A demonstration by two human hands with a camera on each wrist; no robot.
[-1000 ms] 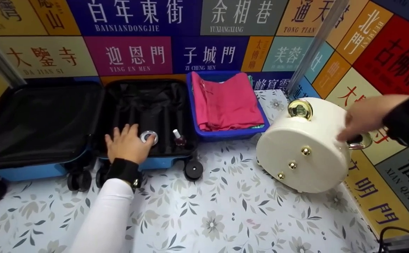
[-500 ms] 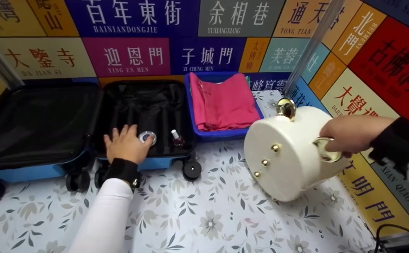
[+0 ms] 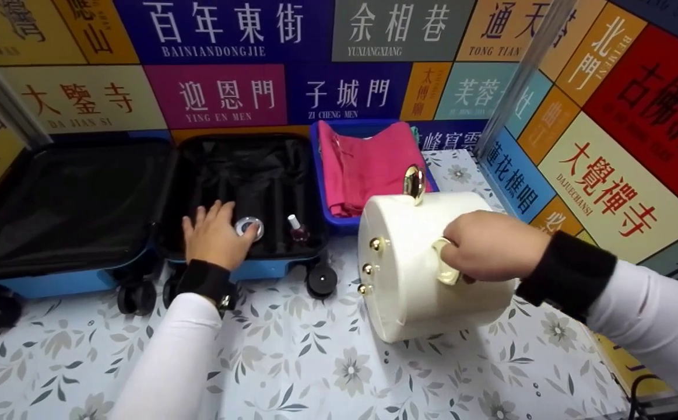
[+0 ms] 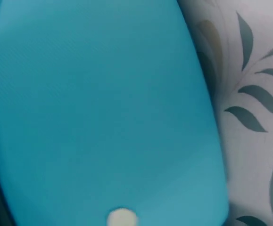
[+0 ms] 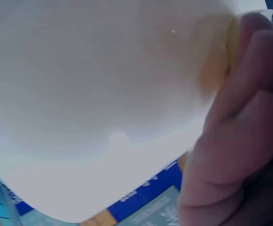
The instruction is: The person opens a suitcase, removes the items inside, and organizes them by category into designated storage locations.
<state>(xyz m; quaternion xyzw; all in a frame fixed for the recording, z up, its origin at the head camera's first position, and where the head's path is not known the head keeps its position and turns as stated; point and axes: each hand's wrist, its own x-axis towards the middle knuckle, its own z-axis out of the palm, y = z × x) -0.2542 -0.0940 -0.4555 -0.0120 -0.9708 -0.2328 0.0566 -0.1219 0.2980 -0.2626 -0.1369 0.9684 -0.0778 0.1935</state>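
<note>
My right hand [image 3: 496, 245] grips a gold handle [image 3: 446, 267] on the side of a cream, drum-shaped case [image 3: 423, 227]. Gold knobs dot the case's flat face, and a gold loop [image 3: 414, 184] stands at its top. In the right wrist view, curled fingers [image 5: 249, 127] lie against the pale case wall [image 5: 103, 84]. Over the open suitcase's right half [image 3: 269, 169], my left hand [image 3: 219, 233] spreads its fingers. Its thumb touches or overlaps a small round, clear-rimmed item [image 3: 252, 227]. A dark nail polish bottle [image 3: 298, 228] with a white cap stands beside that item.
Left of it lies the suitcase's other black-lined half [image 3: 76, 204]. A blue basket [image 3: 344, 223] holds folded pink cloth [image 3: 379, 160] behind the case. Sign-covered walls [image 3: 216, 96] close off the back and right. A black cable [image 3: 636, 385] sits at lower right.
My right hand took hold of the gold handle and moved the cream case leftward, turning it so its knobbed face points left. My left hand stayed over the suitcase.
</note>
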